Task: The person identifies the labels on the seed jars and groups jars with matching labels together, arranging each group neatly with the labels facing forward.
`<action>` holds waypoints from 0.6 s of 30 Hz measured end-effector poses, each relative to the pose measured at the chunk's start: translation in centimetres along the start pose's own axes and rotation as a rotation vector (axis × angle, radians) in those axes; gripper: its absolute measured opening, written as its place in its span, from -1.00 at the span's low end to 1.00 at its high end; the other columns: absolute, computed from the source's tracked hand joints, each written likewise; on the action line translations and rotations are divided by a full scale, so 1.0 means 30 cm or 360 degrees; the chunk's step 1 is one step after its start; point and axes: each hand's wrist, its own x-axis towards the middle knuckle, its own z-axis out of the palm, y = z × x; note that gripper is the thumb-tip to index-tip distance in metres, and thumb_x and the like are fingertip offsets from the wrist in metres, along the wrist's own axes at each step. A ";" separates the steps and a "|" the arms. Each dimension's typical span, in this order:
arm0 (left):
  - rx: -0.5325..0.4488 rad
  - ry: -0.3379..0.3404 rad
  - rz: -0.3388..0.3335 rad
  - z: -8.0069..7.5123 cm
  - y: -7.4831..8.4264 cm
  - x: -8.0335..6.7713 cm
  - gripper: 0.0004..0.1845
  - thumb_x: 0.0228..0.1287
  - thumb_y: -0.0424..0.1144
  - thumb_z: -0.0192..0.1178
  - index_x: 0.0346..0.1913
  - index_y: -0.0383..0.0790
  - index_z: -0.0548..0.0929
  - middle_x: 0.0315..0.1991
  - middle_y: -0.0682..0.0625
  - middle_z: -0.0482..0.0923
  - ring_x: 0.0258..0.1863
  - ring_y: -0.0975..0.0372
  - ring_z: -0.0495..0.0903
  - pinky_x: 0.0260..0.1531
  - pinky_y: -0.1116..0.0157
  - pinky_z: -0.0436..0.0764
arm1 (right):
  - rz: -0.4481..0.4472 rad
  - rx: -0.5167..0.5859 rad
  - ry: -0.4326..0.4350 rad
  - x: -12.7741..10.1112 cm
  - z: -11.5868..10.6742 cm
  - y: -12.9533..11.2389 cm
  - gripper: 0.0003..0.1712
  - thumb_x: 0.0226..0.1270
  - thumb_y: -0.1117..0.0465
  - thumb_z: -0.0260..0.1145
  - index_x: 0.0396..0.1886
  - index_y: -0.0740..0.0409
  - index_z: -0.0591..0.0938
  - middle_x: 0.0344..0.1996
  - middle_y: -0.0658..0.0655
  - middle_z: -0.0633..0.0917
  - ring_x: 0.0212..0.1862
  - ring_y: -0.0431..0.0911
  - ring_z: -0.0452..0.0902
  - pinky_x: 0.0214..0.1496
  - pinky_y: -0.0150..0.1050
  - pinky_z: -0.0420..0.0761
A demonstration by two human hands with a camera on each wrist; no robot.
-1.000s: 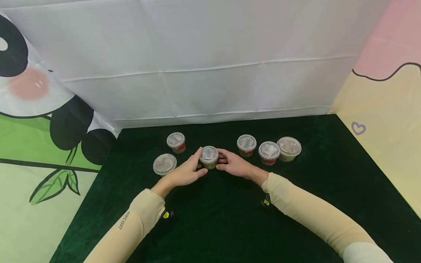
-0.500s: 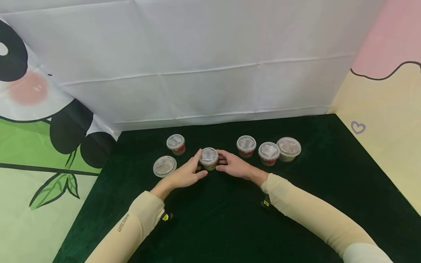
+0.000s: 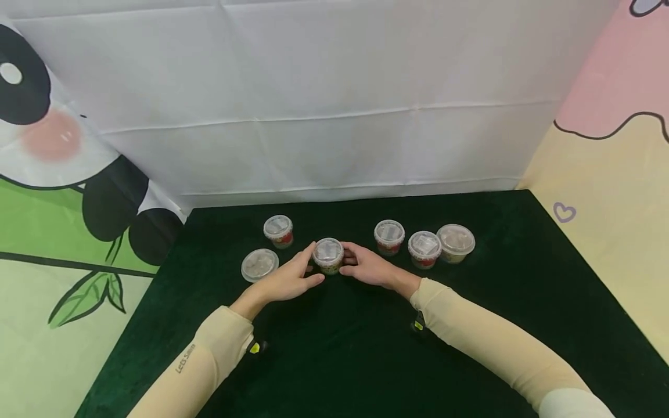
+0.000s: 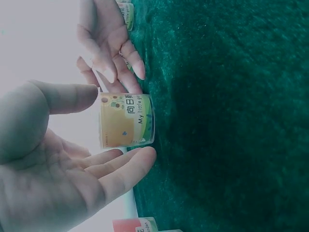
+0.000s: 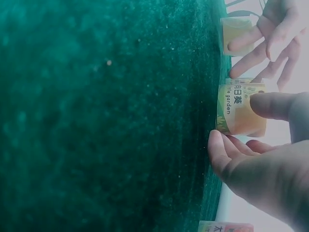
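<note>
A small lidded cup [image 3: 328, 256] stands upright on the green cloth between both hands. Its yellow label [image 4: 116, 121] reads "My little garden" in the left wrist view. My left hand [image 3: 287, 280] lies along the cup's left side, thumb and fingers extended and spread apart. From the right, my right hand [image 3: 370, 267] reaches to the opposite side with fingers slightly bent. In the right wrist view the thumb overlaps the cup [image 5: 244, 116], while the fingers lie close to its side. Whether the fingertips touch the cup or stop just short is hard to tell.
Left of the hands are a red-labelled cup [image 3: 279, 231] and a wider lidded tub [image 3: 259, 265]. To the right stand two red-labelled cups, one farther back [image 3: 389, 238] and one nearer [image 3: 424, 249], with another wide tub [image 3: 456, 244] beside them. A white cloth wall [image 3: 334, 151] rises behind.
The head view has shifted slightly. Hands and cups keep the same places relative to each other.
</note>
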 end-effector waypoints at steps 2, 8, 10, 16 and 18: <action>0.0007 0.0001 -0.0007 0.008 -0.006 0.004 -0.11 0.57 -0.16 0.08 0.62 -0.29 -0.29 0.60 -0.36 -0.24 0.43 -0.23 0.26 0.38 -0.12 0.30 | 0.0004 0.0011 0.0004 -0.006 0.001 0.001 -0.29 0.54 0.33 0.19 0.57 0.24 0.16 0.43 0.27 0.39 0.43 0.09 0.34 0.42 0.00 0.40; 0.0016 0.0014 -0.0026 0.007 -0.008 0.003 -0.10 0.57 -0.15 0.08 0.61 -0.32 -0.31 0.60 -0.38 -0.24 0.43 -0.24 0.25 0.39 -0.13 0.27 | -0.0003 -0.0015 -0.0015 -0.008 -0.011 -0.019 -0.29 0.55 0.32 0.17 0.57 0.28 0.14 0.44 0.31 0.37 0.44 0.14 0.31 0.43 0.02 0.38; 0.0018 0.0014 -0.0042 0.007 -0.008 0.002 -0.10 0.57 -0.13 0.08 0.61 -0.33 -0.30 0.59 -0.39 -0.23 0.43 -0.24 0.25 0.39 -0.14 0.26 | 0.0005 -0.0012 -0.0006 -0.009 -0.015 -0.019 -0.30 0.55 0.33 0.17 0.57 0.28 0.15 0.43 0.32 0.38 0.44 0.14 0.31 0.43 0.03 0.37; 0.0056 0.0007 -0.0086 0.017 -0.023 -0.002 -0.09 0.57 -0.10 0.10 0.61 -0.36 -0.26 0.58 -0.40 -0.16 0.42 -0.23 0.28 0.39 -0.13 0.28 | 0.0014 -0.0006 0.0003 -0.007 -0.008 -0.004 -0.30 0.54 0.32 0.19 0.56 0.28 0.17 0.41 0.30 0.40 0.42 0.13 0.34 0.42 0.03 0.39; 0.0060 0.0011 -0.0075 0.019 -0.027 0.000 -0.09 0.56 -0.11 0.10 0.61 -0.38 -0.26 0.58 -0.41 -0.17 0.42 -0.23 0.29 0.38 -0.14 0.29 | 0.0019 -0.0009 0.0001 -0.005 -0.005 -0.001 -0.31 0.54 0.31 0.19 0.56 0.27 0.18 0.41 0.28 0.41 0.41 0.11 0.35 0.41 0.01 0.40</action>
